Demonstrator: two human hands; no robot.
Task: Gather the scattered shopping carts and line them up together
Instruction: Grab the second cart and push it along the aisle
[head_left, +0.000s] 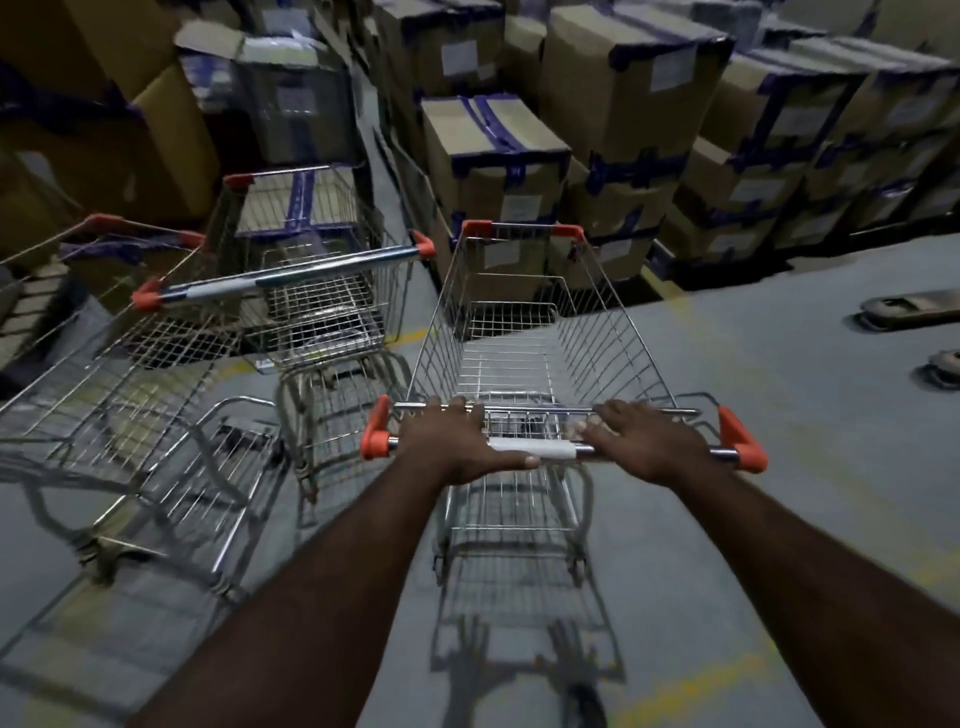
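A wire shopping cart (519, 332) with orange corner caps stands straight ahead of me, its basket empty. My left hand (457, 441) grips the left part of its handle bar (535, 448). My right hand (644, 441) grips the right part of the same bar. To the left stands a second cart (311, 291) with its handle toward me, angled a little. A third cart (104, 374) sits at the far left, partly cut off by the frame edge and blurred.
Stacked cardboard boxes (493, 161) taped in blue stand right in front of the held cart and stretch to the right. More boxes (104, 130) rise at the back left. Grey floor (805, 415) with yellow lines lies to the right, where flat metal objects (909, 309) rest.
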